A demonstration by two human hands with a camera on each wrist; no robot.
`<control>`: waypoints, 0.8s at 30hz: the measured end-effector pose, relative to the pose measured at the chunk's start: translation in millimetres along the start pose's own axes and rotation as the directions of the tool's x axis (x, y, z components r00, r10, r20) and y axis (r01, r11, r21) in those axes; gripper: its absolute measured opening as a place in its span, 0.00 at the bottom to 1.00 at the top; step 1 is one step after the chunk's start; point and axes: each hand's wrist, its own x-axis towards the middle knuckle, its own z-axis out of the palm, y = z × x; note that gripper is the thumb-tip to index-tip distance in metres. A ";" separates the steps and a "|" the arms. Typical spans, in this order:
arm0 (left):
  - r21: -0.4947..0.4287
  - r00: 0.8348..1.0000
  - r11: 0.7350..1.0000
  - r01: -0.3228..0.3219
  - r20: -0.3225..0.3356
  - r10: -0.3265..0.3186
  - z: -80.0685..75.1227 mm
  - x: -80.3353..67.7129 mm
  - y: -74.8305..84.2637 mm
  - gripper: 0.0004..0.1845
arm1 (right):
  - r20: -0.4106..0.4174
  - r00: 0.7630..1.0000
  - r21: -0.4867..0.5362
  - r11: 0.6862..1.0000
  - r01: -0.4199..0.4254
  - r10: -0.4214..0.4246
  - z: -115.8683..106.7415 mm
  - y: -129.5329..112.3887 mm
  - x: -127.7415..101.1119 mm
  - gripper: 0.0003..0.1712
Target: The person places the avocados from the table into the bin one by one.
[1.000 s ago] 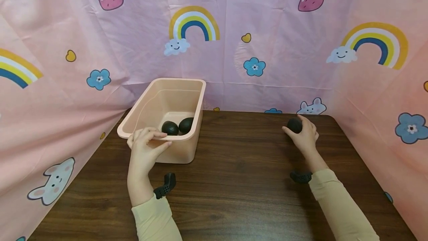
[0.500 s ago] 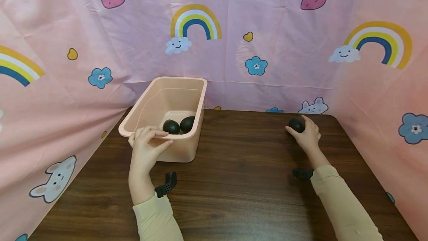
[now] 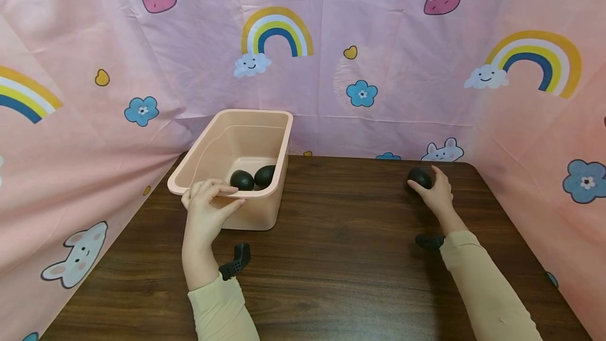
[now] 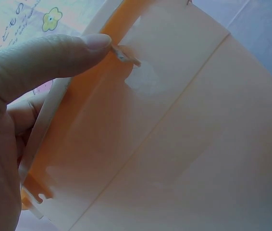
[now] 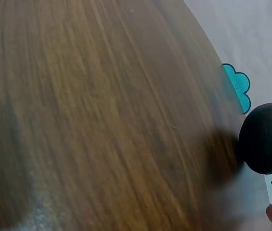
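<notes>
- My left hand point(image 3: 208, 205) grips the near rim of the peach bin point(image 3: 222, 143), thumb on the outside wall, fingers curled over the edge.
- From the left wrist view, my thumb point(image 4: 44, 60) lies flat on that wall point(image 4: 184, 125).
- The bin sits at the far left of the dark wooden table point(image 3: 331, 257), and two dark avocados point(image 3: 253, 178) lie side by side inside it, at the near end.
- Over at the far right, my right hand point(image 3: 437, 193) curls round a third dark avocado point(image 3: 419, 177), close to the table's far edge.
- The right wrist view is blurred; that avocado point(image 5: 265, 138) seems to rest on the wood, though I can't say for sure.
- Pink cartoon-print cloth point(image 3: 379, 67) hangs behind and on both sides.
</notes>
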 end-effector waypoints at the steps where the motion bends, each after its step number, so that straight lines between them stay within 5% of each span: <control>1: 0.001 1.000 1.000 0.000 0.000 0.000 -0.2 0.0 0.3 0.15 | 0.003 1.000 0.003 1.000 -0.004 0.004 0.7 0.7 0.1 0.56; 24: -0.003 1.000 1.000 0.005 0.004 -0.005 -0.9 0.0 1.7 0.15 | 0.056 0.994 -0.034 0.995 -0.093 0.095 9.3 2.7 5.2 0.57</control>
